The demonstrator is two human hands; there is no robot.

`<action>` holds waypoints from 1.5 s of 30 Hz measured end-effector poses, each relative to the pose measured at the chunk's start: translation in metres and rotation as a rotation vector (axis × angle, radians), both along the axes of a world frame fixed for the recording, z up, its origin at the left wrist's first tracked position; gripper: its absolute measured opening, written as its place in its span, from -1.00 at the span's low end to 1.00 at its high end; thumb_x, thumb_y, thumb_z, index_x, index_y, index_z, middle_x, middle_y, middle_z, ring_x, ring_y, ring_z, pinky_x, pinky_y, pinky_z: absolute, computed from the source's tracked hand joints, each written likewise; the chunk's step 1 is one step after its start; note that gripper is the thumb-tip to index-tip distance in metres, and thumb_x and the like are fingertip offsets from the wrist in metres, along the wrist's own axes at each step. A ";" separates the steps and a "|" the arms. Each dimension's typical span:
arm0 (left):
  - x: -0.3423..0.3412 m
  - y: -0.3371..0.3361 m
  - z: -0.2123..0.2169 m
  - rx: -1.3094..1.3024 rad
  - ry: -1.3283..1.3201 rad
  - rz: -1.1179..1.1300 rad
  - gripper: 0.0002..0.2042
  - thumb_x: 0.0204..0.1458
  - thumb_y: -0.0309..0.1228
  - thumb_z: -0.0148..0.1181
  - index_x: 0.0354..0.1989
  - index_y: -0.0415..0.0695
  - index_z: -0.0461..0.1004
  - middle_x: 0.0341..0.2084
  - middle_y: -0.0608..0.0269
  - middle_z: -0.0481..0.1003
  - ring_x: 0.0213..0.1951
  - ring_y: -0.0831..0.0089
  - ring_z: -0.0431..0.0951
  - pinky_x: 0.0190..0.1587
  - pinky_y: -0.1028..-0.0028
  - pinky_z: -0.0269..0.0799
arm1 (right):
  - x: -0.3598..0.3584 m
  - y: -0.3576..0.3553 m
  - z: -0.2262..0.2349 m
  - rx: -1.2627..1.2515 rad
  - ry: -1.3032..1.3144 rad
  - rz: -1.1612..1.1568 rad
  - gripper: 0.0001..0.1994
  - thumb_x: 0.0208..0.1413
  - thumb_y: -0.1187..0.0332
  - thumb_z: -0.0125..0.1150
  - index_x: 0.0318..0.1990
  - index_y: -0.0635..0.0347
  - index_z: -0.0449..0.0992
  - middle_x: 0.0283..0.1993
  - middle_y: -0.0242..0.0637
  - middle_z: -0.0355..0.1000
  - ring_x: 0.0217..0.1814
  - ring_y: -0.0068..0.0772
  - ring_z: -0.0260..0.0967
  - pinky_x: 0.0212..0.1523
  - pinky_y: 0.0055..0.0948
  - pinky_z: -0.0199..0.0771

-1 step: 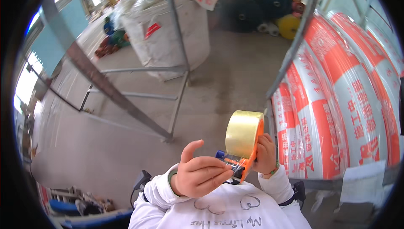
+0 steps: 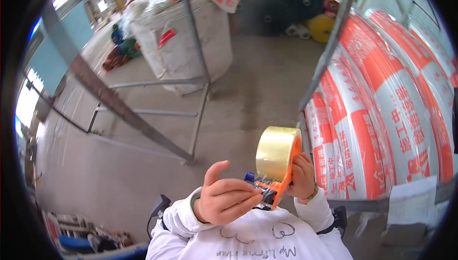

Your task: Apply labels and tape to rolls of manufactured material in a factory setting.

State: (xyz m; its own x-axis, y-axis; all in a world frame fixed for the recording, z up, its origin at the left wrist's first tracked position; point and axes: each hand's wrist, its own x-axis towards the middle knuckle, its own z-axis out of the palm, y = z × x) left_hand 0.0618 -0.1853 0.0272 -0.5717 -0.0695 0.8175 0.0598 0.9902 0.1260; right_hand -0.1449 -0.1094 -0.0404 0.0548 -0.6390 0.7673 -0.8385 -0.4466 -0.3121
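An orange tape dispenser carries a wide roll of clear yellowish packing tape. My right hand is closed round the dispenser's far right side, its palm and some fingers hidden behind the frame. From the left, my left hand reaches to the dispenser's lower end. Its fingertips meet a clear strip of tape beside the dark cutter end and a blue knob. One digit of this hand sticks up, apart from the others. The dispenser is held close in front of my white top.
Plastic-wrapped red and white rolls lie at my right behind a metal bar. Grey metal frame posts rise ahead and left. Beyond them stand a big white sack and coloured rolls. A paper sheet hangs at lower right.
The surroundings have slid slightly left in the view. Both hands and the tape dispenser keep almost the same place, with the left fingertips barely shifted at the strip.
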 end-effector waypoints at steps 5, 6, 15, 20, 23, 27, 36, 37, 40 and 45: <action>-0.006 -0.037 -0.021 -0.121 0.022 -0.088 -0.82 -0.32 -0.46 0.22 -0.44 -0.07 0.50 -0.54 0.47 0.49 -0.25 0.55 0.39 0.13 0.06 -0.14 | 0.003 0.024 0.022 -0.007 0.116 -0.308 -0.64 -0.43 0.31 0.24 -0.42 0.24 0.28 -0.50 -0.25 0.32 -0.48 -0.23 0.30 -0.40 -0.28 0.25; -0.011 -0.042 -0.024 -0.118 0.024 -0.133 -0.82 -0.32 -0.46 0.22 -0.44 -0.07 0.50 -0.54 0.47 0.49 -0.25 0.55 0.39 0.13 0.06 -0.14 | 0.003 0.031 0.022 -0.001 0.116 -0.352 -0.64 -0.43 0.31 0.24 -0.42 0.24 0.28 -0.50 -0.25 0.32 -0.48 -0.23 0.30 -0.40 -0.28 0.25; -0.101 -0.040 -0.025 -0.189 0.159 -0.390 -0.88 -0.30 -0.46 0.17 -0.50 0.03 0.49 -0.52 0.55 0.45 -0.22 0.58 0.36 0.12 -0.09 -0.33 | -0.028 0.098 0.028 0.051 0.188 -0.559 -0.63 -0.49 0.35 0.19 -0.39 0.23 0.31 -0.47 -0.27 0.31 -0.49 -0.26 0.30 -0.46 -0.29 0.21; -0.141 -0.026 -0.020 -0.297 0.091 -0.644 -0.84 -0.39 -0.55 0.08 -0.59 0.03 0.50 -0.57 0.56 0.43 -0.24 0.60 0.31 0.12 -0.11 -0.42 | -0.063 0.125 0.021 0.023 0.260 -0.643 -0.64 -0.47 0.31 0.13 -0.39 0.24 0.31 -0.45 -0.27 0.31 -0.48 -0.25 0.29 -0.44 -0.28 0.21; -0.167 -0.008 -0.019 -0.215 0.134 -0.672 -0.87 -0.36 -0.51 0.08 -0.60 0.02 0.50 -0.56 0.56 0.44 -0.23 0.60 0.31 0.12 -0.11 -0.42 | -0.083 0.131 0.016 0.017 0.192 -0.645 -0.64 -0.46 0.31 0.13 -0.39 0.25 0.30 -0.44 -0.25 0.32 -0.48 -0.23 0.29 -0.44 -0.27 0.21; -0.194 0.011 -0.027 -0.160 0.185 -0.673 -0.87 -0.34 -0.49 0.07 -0.59 0.02 0.51 -0.55 0.56 0.45 -0.21 0.62 0.31 0.13 -0.10 -0.43 | -0.097 0.142 0.006 0.026 0.104 -0.724 -0.66 -0.44 0.29 0.12 -0.42 0.27 0.31 -0.47 -0.24 0.32 -0.49 -0.22 0.29 -0.43 -0.27 0.22; -0.225 0.009 -0.042 -0.125 -0.087 -1.134 -0.78 -0.12 -0.52 0.02 -0.23 -0.19 0.41 -0.26 0.19 0.47 -0.14 0.37 0.44 0.14 0.14 -0.05 | -0.059 0.203 0.036 0.108 0.343 -1.052 -0.62 -0.32 0.12 0.15 -0.45 0.28 0.33 -0.50 -0.26 0.30 -0.52 -0.25 0.28 -0.54 -0.30 0.18; -0.226 0.015 -0.046 -0.012 -0.149 -1.223 -0.73 -0.09 -0.53 -0.01 -0.15 -0.19 0.36 -0.21 0.15 0.44 -0.11 0.32 0.43 0.14 0.20 0.01 | -0.055 0.212 0.040 0.127 0.372 -1.103 -0.62 -0.32 0.12 0.15 -0.45 0.28 0.33 -0.50 -0.26 0.30 -0.52 -0.25 0.28 -0.54 -0.30 0.18; -0.227 0.013 -0.038 -0.140 -0.198 -1.433 -0.71 -0.06 -0.51 -0.04 -0.10 -0.15 0.31 -0.17 0.14 0.42 -0.08 0.33 0.41 0.16 0.22 -0.01 | -0.050 0.234 0.052 0.077 0.399 -1.377 -0.48 -0.36 -0.08 0.20 -0.47 0.29 0.35 -0.51 -0.23 0.29 -0.52 -0.22 0.28 -0.52 -0.32 0.21; -0.230 0.012 -0.031 -0.184 -0.182 -1.433 -0.72 -0.09 -0.47 -0.01 -0.14 -0.04 0.37 -0.23 0.29 0.46 -0.12 0.45 0.44 0.15 0.15 -0.01 | -0.051 0.270 0.097 0.043 0.398 -1.473 -0.44 -0.47 -0.10 0.30 -0.46 0.25 0.39 -0.48 -0.24 0.32 -0.49 -0.21 0.29 -0.49 -0.30 0.25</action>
State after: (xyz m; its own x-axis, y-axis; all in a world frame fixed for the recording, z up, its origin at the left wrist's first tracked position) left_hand -0.1684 -0.1730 -0.0041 -0.1539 0.7337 0.6618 0.9878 0.0990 0.1200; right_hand -0.1961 0.1609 0.0561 -0.4382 -0.3289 0.8366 -0.5449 0.8373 0.0438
